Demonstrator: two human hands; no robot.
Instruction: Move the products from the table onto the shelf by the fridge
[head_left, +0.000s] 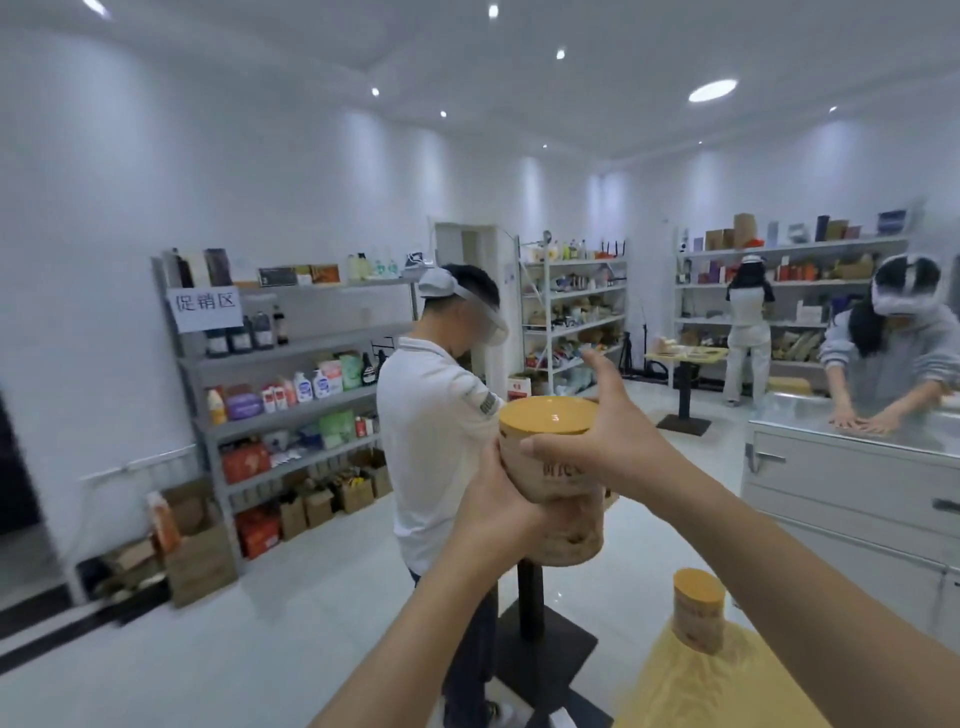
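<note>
Stockroom backdrop, grey shelving (291, 358). Tall beige cylindrical canister with yellow lid (558, 480) aloft past yellow desk (675, 691) — left hand (493, 514) gripping low, right hand (602, 447) clasping near lid. Risk: clipping white-shirted bystander (436, 426) — drop.

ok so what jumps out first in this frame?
A yellow-lidded canister held up at centre, gripped by the left hand and the right hand. Right behind it stands a person in a white shirt; a second canister stands on the yellow table, bottom right.
</note>
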